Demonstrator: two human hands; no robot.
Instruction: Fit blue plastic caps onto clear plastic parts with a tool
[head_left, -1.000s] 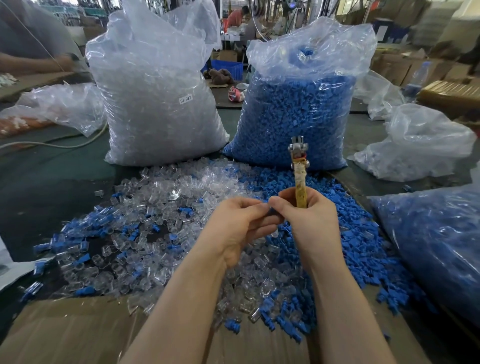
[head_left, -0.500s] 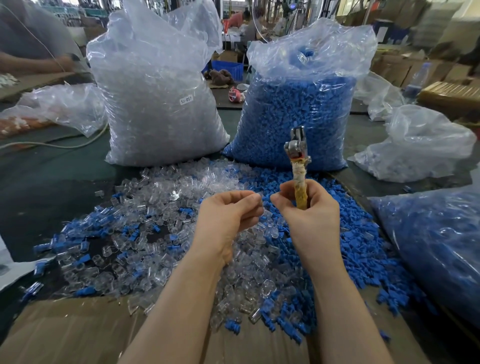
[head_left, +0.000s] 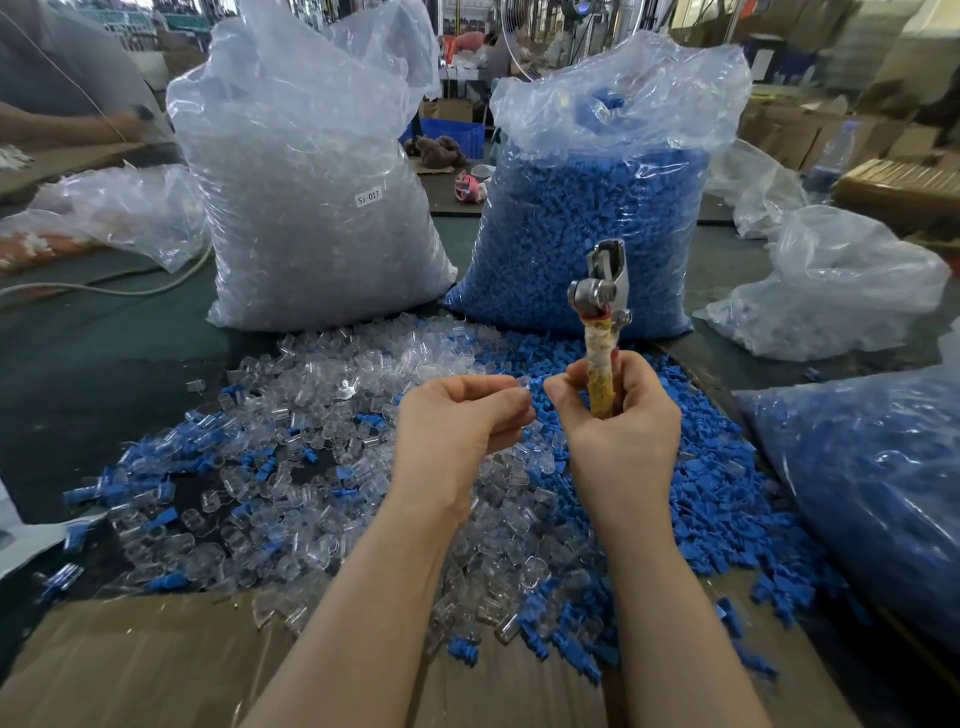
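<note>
My right hand (head_left: 621, 421) grips the tape-wrapped handle of a plier-like metal tool (head_left: 600, 291), which stands upright with its jaws on top. My left hand (head_left: 460, 426) is just left of it, fingers curled, pinching a small clear plastic part (head_left: 523, 383) at its fingertips, close to the right thumb. Below both hands a heap of loose clear parts (head_left: 322, 415) covers the table's middle and left. Loose blue caps (head_left: 706, 488) lie in a heap on the right. Some capped pieces (head_left: 156, 488) are scattered at the left.
A tall bag of clear parts (head_left: 311, 208) and a tall bag of blue caps (head_left: 597, 208) stand behind the heaps. Another bag with blue pieces (head_left: 872, 493) lies at the right. Cardboard (head_left: 130, 660) covers the near edge. Crumpled plastic bags (head_left: 841, 291) lie far right; another person's arm (head_left: 67, 124) is far left.
Both hands have risen slightly and drawn a little apart. The tool now stands higher and leans a bit to the right. The left fingertips now show a clear part.
</note>
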